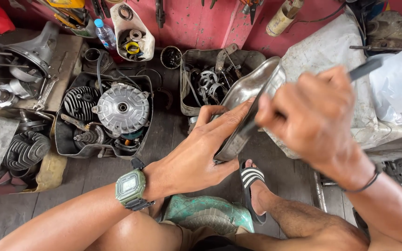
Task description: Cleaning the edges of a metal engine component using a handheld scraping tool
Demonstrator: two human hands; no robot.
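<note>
My left hand [201, 151] grips the lower edge of a curved, shiny metal cover [247, 100] and holds it up at a tilt over the floor. A green digital watch [130, 187] sits on that wrist. My right hand [315, 121] is closed around a dark flat tool [364, 69], whose grey end sticks out past the knuckles to the upper right. The other end of the tool runs down against the cover's rim. A black band circles my right wrist. My knees and a foot in a striped sandal [251, 183] show below.
A black tray [66, 139] holds a finned cylinder, a round engine cover [122, 108] and gears. A grey metal box [189, 109] of rings and parts stands beside it. More engine pieces lie at left. White cloth [331, 51] covers something at right. I sit on a green stool [210, 211].
</note>
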